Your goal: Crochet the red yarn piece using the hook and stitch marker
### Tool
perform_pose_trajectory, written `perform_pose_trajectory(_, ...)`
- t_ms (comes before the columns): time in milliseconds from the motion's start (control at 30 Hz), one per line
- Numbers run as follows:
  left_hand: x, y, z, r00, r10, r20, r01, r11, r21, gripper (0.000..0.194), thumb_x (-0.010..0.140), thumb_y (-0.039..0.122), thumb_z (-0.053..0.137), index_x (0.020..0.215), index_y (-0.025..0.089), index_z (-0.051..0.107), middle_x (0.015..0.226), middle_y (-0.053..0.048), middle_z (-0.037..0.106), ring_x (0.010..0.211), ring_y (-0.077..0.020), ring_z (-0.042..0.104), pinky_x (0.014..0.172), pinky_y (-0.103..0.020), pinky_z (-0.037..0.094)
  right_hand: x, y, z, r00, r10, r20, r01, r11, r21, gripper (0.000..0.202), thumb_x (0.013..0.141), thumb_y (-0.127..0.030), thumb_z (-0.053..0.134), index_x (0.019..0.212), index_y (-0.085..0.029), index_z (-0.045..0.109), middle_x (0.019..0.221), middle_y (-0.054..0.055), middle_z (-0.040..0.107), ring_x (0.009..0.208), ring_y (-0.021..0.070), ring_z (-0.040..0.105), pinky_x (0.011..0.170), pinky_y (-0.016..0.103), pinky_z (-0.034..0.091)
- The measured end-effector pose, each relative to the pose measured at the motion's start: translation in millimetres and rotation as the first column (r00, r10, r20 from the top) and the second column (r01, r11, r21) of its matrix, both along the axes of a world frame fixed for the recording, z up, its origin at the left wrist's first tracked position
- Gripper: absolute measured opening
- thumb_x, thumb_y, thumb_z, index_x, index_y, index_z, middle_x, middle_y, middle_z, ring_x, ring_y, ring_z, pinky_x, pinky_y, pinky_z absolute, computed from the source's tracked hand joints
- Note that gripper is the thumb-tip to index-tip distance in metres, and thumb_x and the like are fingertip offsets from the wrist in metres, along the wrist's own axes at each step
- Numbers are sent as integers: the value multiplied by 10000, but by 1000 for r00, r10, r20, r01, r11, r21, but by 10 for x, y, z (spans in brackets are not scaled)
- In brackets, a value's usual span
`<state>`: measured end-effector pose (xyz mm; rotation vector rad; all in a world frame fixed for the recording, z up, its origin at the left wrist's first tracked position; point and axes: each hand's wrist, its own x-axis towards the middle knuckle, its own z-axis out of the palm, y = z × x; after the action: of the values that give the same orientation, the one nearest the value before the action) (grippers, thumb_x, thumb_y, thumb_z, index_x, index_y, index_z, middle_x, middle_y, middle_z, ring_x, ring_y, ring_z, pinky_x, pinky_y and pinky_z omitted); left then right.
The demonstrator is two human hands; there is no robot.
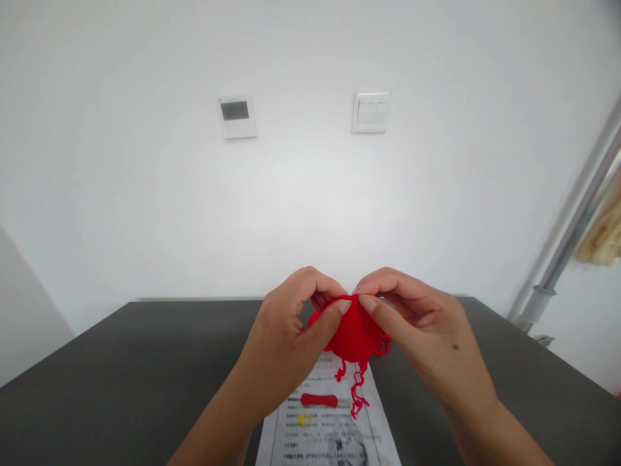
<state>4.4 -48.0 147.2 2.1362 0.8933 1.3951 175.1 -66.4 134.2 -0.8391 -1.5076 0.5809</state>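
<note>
A red knitted or crocheted piece is held up between both hands, with loose red yarn strands dangling from its lower edge. My left hand pinches its top edge between thumb and fingers. Close beside it, my right hand pinches the same edge, the two thumb tips nearly touching. Below the piece lies a printed paper sheet, on which rest a small red strip, wider at its ends, and a small yellow ring-like item.
The dark table meets a white wall carrying a thermostat-like panel and a switch plate. At the right are a grey pole and a yellowish cloth-like thing.
</note>
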Motion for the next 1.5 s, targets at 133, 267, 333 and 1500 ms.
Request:
perform_pose_trajectory(133,-4,0,0,1000,13,-16,-13,1000,14,123,851,131,579,785,207,651,732,39,636,677,-109,571,636,-234,444,11,5,-1,1000,12,5,-12,1000,-1,106,875,-221,669,794,-223,737,737,-14,678,571,102,534,471,218,390)
perform_pose_trajectory(267,3,-11,9,999,34,-32,-33,998,45,129,844,121,579,780,206,651,730,38,633,677,-110,573,644,-238,444,15,0,3,1000,8,8,-8,1000,-11,75,849,-213,691,810,-229,753,748,-9,693,615,118,583,494,218,417)
perform_pose_trajectory(333,7,-20,13,998,43,-40,-40,998,56,135,845,117,576,780,208,651,737,38,635,680,-110,574,646,-240,444,13,0,4,1000,1,13,-1,1000,-19,69,846,-214,695,813,-228,753,749,-5,696,641,128,605,503,218,427)
perform_pose_trajectory(1500,-15,-50,17,998,31,-50,-30,999,35,142,859,124,569,772,205,646,739,32,649,668,-114,572,626,-243,437,14,-7,-19,1000,8,1,-7,998,-68,132,885,-275,686,793,-199,742,655,8,661,561,132,564,450,215,404)
